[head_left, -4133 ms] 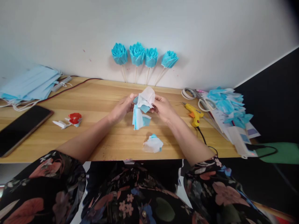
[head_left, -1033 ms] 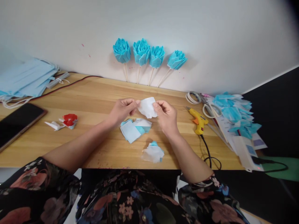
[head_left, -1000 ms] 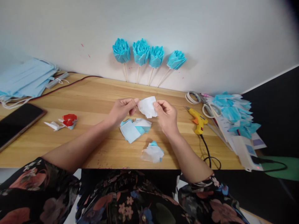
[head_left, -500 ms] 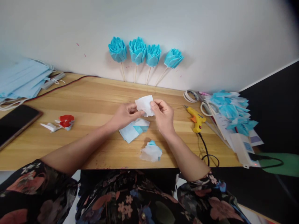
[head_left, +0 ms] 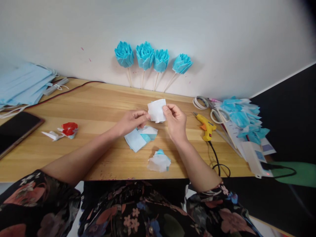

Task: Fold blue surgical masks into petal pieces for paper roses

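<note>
A small, roughly square piece of white fabric [head_left: 156,110] is held up over the desk. My right hand [head_left: 176,122] pinches its right side between thumb and fingers. At its lower left edge, the fingertips of my left hand [head_left: 133,121] are closed together on the fabric. Below my left hand lie folded light-blue and white fabric pieces [head_left: 135,140]. Nearer the desk's front edge is a small pile of cut white and blue fabric pieces [head_left: 159,162].
Several blue fabric flowers [head_left: 145,56] on sticks lean against the wall. A yellow glue gun [head_left: 206,126], scissors [head_left: 219,116], tape rolls [head_left: 200,102] and blue petals [head_left: 243,115] are at right. Face masks [head_left: 24,82], a phone [head_left: 18,131] and a red scrap [head_left: 69,129] are at left.
The white fabric piece has shifted slightly right with my right hand. My left hand's fingers have slid back from its face to its lower left edge.
</note>
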`<state>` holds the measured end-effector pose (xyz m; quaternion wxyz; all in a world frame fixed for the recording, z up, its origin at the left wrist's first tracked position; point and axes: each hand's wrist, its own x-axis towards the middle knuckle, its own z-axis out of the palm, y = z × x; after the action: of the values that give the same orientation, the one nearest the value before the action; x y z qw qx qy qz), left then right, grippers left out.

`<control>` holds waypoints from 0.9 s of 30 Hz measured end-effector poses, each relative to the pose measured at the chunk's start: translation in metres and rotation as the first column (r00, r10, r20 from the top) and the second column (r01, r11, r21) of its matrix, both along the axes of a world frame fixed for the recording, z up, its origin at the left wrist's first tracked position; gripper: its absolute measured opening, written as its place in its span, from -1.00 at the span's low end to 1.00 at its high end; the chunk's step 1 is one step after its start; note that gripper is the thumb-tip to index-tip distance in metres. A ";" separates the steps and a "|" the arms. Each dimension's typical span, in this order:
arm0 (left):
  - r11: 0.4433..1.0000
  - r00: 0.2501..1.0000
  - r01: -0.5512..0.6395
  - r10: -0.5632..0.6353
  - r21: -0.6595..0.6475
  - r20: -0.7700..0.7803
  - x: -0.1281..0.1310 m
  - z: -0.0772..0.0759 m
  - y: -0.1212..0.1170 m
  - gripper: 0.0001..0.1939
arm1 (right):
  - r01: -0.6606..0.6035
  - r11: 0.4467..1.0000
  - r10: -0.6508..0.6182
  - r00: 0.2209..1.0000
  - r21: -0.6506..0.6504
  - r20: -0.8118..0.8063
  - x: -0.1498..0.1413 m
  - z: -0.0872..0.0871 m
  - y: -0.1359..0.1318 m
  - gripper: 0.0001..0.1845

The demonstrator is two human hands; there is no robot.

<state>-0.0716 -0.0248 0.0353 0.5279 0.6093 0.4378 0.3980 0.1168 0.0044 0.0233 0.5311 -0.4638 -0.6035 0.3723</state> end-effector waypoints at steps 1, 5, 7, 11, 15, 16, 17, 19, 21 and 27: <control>1.000 0.999 -0.023 0.023 0.004 0.030 -0.001 0.000 0.000 -0.47 | 0.001 1.000 -0.001 1.000 -0.005 -0.012 0.000 0.000 0.000 -0.70; 0.983 0.972 -0.180 0.173 0.032 0.159 -0.001 -0.003 0.001 -0.32 | -0.010 1.000 0.009 0.999 -0.012 -0.049 0.000 0.001 -0.001 -0.71; 0.969 0.954 -0.245 0.233 0.040 0.187 -0.001 -0.004 0.001 -0.37 | -0.014 1.000 0.014 0.999 -0.014 -0.052 -0.001 0.001 -0.001 -0.71; 0.968 0.956 -0.251 0.245 0.017 0.164 0.000 -0.004 0.002 -0.55 | -0.090 0.991 0.070 0.980 -0.101 -0.186 -0.003 0.003 -0.001 -0.64; 0.993 0.979 -0.119 0.120 -0.016 0.165 0.002 -0.004 0.001 -0.46 | -0.197 0.963 0.133 0.941 -0.185 -0.311 -0.005 0.005 -0.003 -0.58; 0.995 0.980 -0.095 0.097 -0.018 0.174 0.002 -0.005 0.001 -0.46 | -0.205 0.961 0.139 0.939 -0.187 -0.316 -0.005 0.005 -0.004 -0.59; 0.996 0.978 -0.083 0.086 -0.020 0.188 0.002 -0.006 0.001 -0.47 | -0.210 0.960 0.144 0.937 -0.183 -0.317 -0.006 0.006 -0.005 -0.59; 0.996 0.968 -0.078 0.085 -0.040 0.234 0.003 -0.009 0.003 -0.49 | -0.217 0.961 0.155 0.937 -0.172 -0.313 -0.007 0.007 -0.007 -0.60; 0.994 0.952 -0.067 0.088 -0.083 0.292 0.003 -0.012 0.004 -0.52 | -0.220 0.962 0.165 0.942 -0.164 -0.294 -0.008 0.007 -0.008 -0.61; 0.988 0.935 -0.100 0.134 -0.118 0.329 0.000 -0.011 0.005 -0.69 | -0.171 0.976 0.144 0.972 -0.138 -0.184 -0.008 0.005 -0.008 -0.62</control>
<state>-0.0718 -0.0200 0.0242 0.5999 0.4783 0.3963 0.5042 0.1088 -0.0038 0.0285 0.5130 -0.4195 -0.5597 0.4975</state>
